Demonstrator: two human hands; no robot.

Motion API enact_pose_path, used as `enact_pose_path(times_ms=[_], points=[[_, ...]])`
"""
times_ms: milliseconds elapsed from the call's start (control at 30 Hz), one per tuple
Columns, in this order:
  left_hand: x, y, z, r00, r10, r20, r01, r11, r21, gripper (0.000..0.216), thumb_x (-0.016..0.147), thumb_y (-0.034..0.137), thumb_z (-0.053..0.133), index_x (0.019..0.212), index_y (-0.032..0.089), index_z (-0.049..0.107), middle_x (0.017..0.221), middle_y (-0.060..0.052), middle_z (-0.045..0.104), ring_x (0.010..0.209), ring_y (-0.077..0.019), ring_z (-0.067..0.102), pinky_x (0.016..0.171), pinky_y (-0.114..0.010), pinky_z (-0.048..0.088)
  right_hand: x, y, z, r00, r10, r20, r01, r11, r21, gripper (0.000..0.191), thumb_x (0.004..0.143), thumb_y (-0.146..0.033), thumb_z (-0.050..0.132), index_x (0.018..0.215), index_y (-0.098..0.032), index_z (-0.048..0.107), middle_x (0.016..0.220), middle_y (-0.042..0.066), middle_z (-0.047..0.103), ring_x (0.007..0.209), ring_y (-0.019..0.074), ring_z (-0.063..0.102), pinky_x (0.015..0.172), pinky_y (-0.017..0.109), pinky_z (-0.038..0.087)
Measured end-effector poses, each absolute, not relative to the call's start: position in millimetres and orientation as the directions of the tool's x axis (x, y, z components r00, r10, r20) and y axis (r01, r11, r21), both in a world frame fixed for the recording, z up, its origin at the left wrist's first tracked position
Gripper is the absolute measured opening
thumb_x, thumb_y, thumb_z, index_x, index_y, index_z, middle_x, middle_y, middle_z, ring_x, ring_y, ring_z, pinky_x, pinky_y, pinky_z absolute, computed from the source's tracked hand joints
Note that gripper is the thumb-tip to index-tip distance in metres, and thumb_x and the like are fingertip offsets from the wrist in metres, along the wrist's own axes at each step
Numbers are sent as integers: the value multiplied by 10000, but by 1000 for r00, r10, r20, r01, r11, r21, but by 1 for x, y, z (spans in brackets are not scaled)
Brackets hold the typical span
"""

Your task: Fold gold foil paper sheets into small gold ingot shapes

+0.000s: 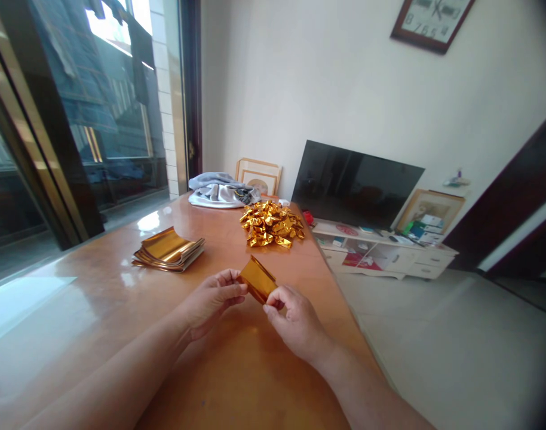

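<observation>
A sheet of gold foil paper (258, 279) with folded or curled edges is held up above the wooden table (237, 376). My left hand (217, 298) pinches its left end between thumb and fingers. At its lower right corner, my right hand (293, 316) is closed on the same sheet. To the left lies a stack of gold foil paper (168, 248), its top sheet curling upward. Beyond my hands sits a heap of folded gold foil pieces (272, 224), near the table's right edge.
Grey and white cloth (221, 190) lies at the table's far end. A picture frame (259, 173) leans behind it. To the right, a television (356, 185) stands over a low white cabinet (389, 257). A glass sliding door (98, 119) borders the left.
</observation>
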State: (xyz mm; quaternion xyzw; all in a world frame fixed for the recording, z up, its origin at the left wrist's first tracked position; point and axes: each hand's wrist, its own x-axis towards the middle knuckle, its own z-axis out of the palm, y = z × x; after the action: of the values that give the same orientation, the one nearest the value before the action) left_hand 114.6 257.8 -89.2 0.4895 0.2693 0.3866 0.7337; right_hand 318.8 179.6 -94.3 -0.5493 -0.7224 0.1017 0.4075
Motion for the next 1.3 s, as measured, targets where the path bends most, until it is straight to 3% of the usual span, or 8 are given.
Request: enact_pose_path(times_ms=[300, 533, 767, 867, 967, 1033, 1133, 1300], points=[[114, 260, -89, 518, 855, -20, -290, 198, 936, 141, 764, 183, 742, 872, 180, 652, 884, 1, 643, 782, -114, 578, 730, -247, 439, 318, 181, -97, -2, 889, 457, 686, 334, -646, 65, 831, -192, 651, 881, -230, 633, 872, 12, 667, 811, 167, 604, 731, 273, 462], [112, 262, -91, 510, 860, 13, -269, 145, 952, 114, 748, 131, 668, 835, 187, 620, 823, 21, 604, 730, -107, 521, 668, -236, 393, 321, 182, -100, 64, 897, 437, 701, 271, -660, 114, 820, -262, 679, 913, -235, 621, 753, -19, 608, 693, 148, 557, 637, 246, 429], [114, 259, -83, 287, 927, 241, -80, -228, 970, 139, 812, 315, 657, 854, 205, 582, 858, 0, 635, 810, -165, 569, 740, -280, 420, 323, 181, -100, 50, 917, 396, 650, 271, -710, 80, 861, -297, 633, 870, -220, 652, 749, -4, 637, 667, 144, 563, 611, 242, 425], [113, 259, -84, 268, 847, 459, 98, -498, 862, 89, 853, 295, 613, 882, 217, 582, 934, -26, 647, 904, -198, 586, 833, -325, 434, 322, 182, -102, 31, 945, 326, 538, 259, -802, 149, 881, -327, 608, 934, -212, 686, 731, -3, 641, 638, 141, 557, 599, 248, 432], [112, 258, -84, 392, 687, 612, 345, -727, 594, 63, 847, 178, 575, 883, 224, 601, 921, -35, 644, 897, -210, 564, 845, -355, 414, 321, 183, -102, 21, 981, 190, 340, 172, -924, 206, 886, -345, 582, 974, -191, 687, 756, 13, 659, 652, 147, 579, 574, 245, 442], [111, 256, -83, 495, 617, 612, 456, -784, 422, 117, 827, 133, 571, 880, 226, 618, 938, -46, 652, 902, -224, 551, 836, -367, 398, 319, 182, -99, 25, 994, 105, 186, 99, -978, 221, 876, -339, 578, 987, -176, 678, 840, 44, 689, 724, 166, 622, 569, 241, 459], [110, 251, -78, 576, 574, 582, 521, -806, 279, 135, 813, 123, 581, 884, 228, 627, 988, -58, 657, 925, -240, 545, 825, -373, 383, 318, 182, -92, 24, 998, 65, 17, 64, -998, 258, 857, -315, 576, 1056, -180, 669, 983, 72, 708, 837, 186, 651, 588, 234, 485], [113, 245, -71, 665, 547, 509, 526, -826, 200, 106, 828, 125, 571, 863, 218, 608, 1014, -62, 661, 983, -248, 549, 884, -394, 356, 327, 189, -95, 188, 967, 171, 108, 152, -982, 456, 867, -251, 525, 1320, -209, 550, 1206, 88, 669, 1058, 210, 635, 829, 305, 528]])
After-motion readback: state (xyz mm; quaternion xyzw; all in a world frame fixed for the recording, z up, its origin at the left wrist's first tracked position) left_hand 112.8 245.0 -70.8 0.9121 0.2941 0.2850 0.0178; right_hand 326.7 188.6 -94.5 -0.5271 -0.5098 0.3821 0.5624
